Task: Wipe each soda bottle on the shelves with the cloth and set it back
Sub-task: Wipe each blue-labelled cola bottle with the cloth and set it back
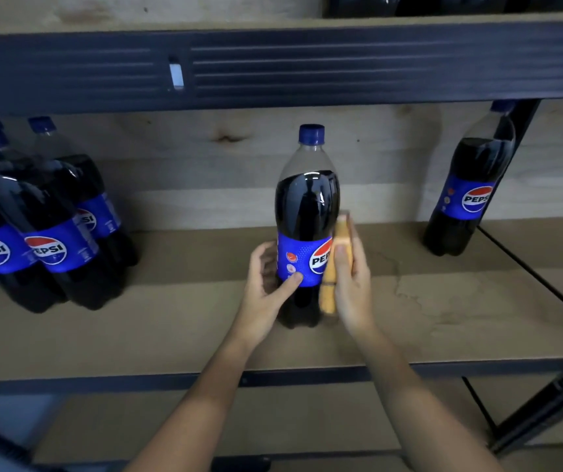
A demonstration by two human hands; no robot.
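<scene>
A: Why both hands on that bottle (307, 212)?
B: It stands mid-shelf (443, 301). The left hand (266, 277), at its nine o'clock, grips the label to steady it; the right hand (351, 277), at three o'clock, clamps the folded cloth (332, 264) against its side, probably for wiping
</scene>
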